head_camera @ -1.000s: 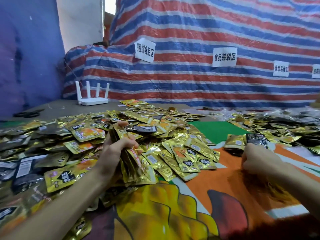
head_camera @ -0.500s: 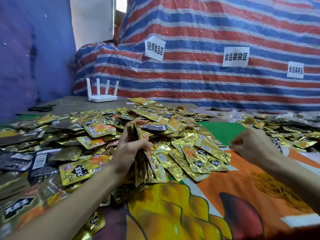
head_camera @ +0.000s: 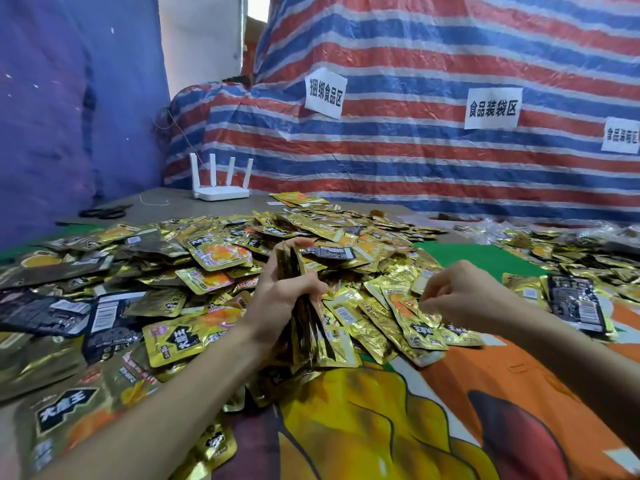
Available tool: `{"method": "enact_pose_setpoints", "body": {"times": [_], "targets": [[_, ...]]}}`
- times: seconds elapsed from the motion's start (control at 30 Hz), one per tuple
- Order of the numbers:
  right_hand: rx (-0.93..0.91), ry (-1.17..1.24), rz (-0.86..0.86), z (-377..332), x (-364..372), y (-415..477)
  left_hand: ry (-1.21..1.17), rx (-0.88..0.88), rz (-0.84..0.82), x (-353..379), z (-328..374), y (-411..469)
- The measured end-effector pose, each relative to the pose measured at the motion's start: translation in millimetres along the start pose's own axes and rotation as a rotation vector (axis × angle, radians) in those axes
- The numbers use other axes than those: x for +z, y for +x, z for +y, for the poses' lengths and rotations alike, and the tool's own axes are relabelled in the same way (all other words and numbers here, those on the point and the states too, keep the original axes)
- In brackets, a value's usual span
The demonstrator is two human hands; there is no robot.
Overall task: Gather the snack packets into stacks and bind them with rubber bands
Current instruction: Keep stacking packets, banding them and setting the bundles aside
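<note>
Our left hand [head_camera: 280, 299] clamps the stack [head_camera: 308, 337] upright over loose packets [head_camera: 214, 258]; our right hand [head_camera: 464, 296] curls beside it, holding what we cannot tell. Binding seems next: stretch a band round the stack.

L hand [head_camera: 280, 299]: bare, we see back + thumb side.
R hand [head_camera: 464, 296]: bare, we see back + knuckles.
L forearm [head_camera: 173, 393]: bare to frame edge.
R forearm [head_camera: 571, 358]: bare to frame edge.

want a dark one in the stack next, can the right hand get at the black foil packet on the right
Probably yes: the black foil packet lies uncovered on top of gold foil packets, just right of the right hand, nothing between them.
</note>
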State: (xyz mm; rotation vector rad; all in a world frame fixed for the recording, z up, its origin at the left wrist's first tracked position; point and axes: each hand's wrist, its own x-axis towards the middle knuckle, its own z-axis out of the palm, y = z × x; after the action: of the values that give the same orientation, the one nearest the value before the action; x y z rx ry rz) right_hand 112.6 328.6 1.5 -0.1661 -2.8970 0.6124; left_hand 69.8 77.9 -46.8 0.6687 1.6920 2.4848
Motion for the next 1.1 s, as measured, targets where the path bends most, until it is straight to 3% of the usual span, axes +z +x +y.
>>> {"method": "enact_pose_setpoints", "body": {"times": [0.1,0.23,0.43,0.53,0.67,0.77,0.93,1.1], "targets": [[-0.039,0.309,-0.066,-6,0,-6,0.008,-0.051,-0.034,4,-2,-1],[-0.18,0.49,-0.091,-32,12,-5,0.048,-0.136,-0.134,5,-2,-2],[-0.42,0.6,0.102,-66,41,2,0.081,-0.172,-0.125,2,1,-1],[-0.418,0.678,0.164,-71,55,9,0.041,-0.245,-0.123,0,6,-1],[-0.22,1.055,-0.067,-66,73,12,-0.209,-0.324,-0.207,-5,12,3],[-0.188,1.354,-0.266,-62,75,13,-0.341,-0.271,-0.164,-8,12,10],[-0.207,1.792,-0.389,-66,66,11,-0.19,-0.303,-0.148,-8,4,14],[-0.237,1.861,-0.451,-68,65,6,-0.148,-0.362,-0.267,-5,0,10]]}}
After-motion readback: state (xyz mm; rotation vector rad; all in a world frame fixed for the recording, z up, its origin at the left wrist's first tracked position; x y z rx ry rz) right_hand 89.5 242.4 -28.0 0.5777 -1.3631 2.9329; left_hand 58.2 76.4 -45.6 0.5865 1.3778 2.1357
